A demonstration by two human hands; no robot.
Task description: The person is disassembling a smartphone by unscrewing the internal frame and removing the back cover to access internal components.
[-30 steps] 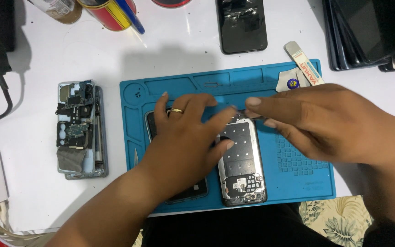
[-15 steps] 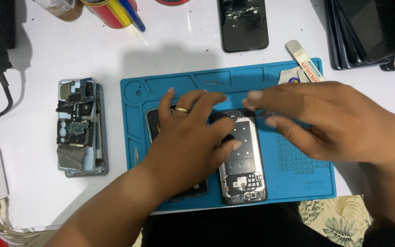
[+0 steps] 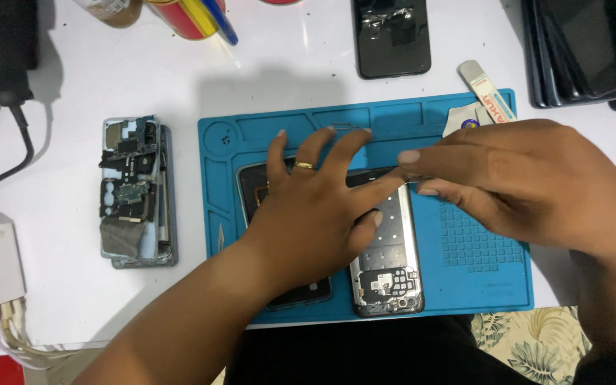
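Two bare hands meet over an opened phone frame (image 3: 388,249) that lies flat on a blue rubbery work mat (image 3: 479,278) with moulded compartments along its top edge and a grid of small raised squares at its right. The frame is a long rounded rectangle, its dark inner plate dotted with tiny holes, and a cluster of small metal parts sits at its near end. The left hand (image 3: 315,214) lies spread, fingers splayed flat across the frame's left side and across a dark glossy panel (image 3: 279,235) just beside it; a gold ring (image 3: 305,165) circles one finger. It grips nothing. The right hand (image 3: 507,182) reaches in from the right with fingers drawn together, the tips touching the frame's upper edge; whether they pinch anything there cannot be told.

On the white tabletop (image 3: 144,78) left of the mat lies another stripped phone (image 3: 137,192), its circuit boards and grey shielding exposed. Behind the mat rests a black glossy phone back (image 3: 391,36), and a flat white plastic pry tool (image 3: 486,93) lies slanted over the mat's far right corner.
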